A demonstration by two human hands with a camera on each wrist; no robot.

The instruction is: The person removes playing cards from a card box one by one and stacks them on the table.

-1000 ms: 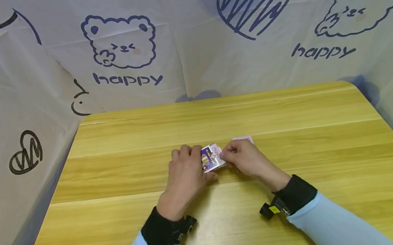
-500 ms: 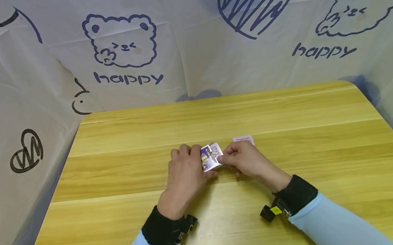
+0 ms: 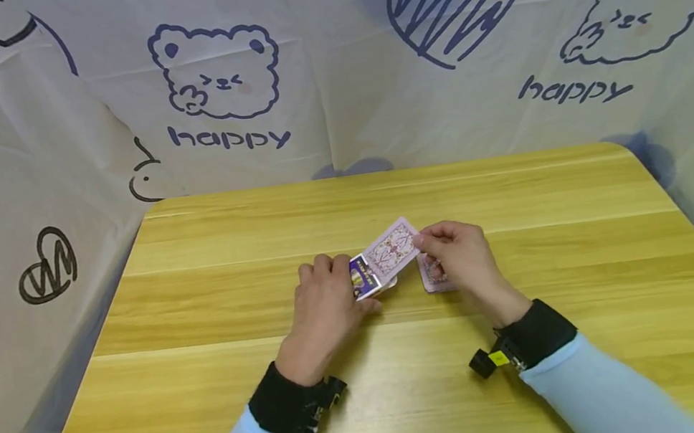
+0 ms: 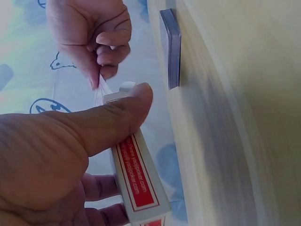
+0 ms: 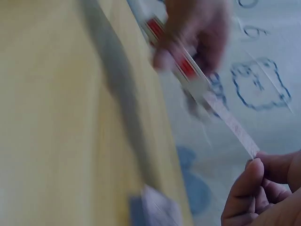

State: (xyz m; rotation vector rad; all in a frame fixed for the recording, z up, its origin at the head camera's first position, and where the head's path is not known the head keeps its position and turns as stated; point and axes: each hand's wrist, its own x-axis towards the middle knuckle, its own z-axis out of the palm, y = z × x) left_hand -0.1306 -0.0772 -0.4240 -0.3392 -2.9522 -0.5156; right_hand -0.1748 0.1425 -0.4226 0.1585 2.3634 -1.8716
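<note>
My left hand grips a playing card box, white with red side panels in the left wrist view and a purple printed face in the head view. Its flap end points right. A pink-patterned playing card sticks far out of that end, and my right hand pinches its outer corner between thumb and forefinger. Whether more than one card is in that pinch I cannot tell. Just below the right hand, a stack of cards lies on the table, partly hidden by that hand in the head view.
The wooden table reaches back to a white cloth with drawn bears and hearts. Cloth also hangs at the left and right sides. Each wrist wears a black band with a small camera.
The right hand has moved right and up, drawing the pink-patterned card out of the box. More of the stack on the table now shows. The left hand has barely moved.
</note>
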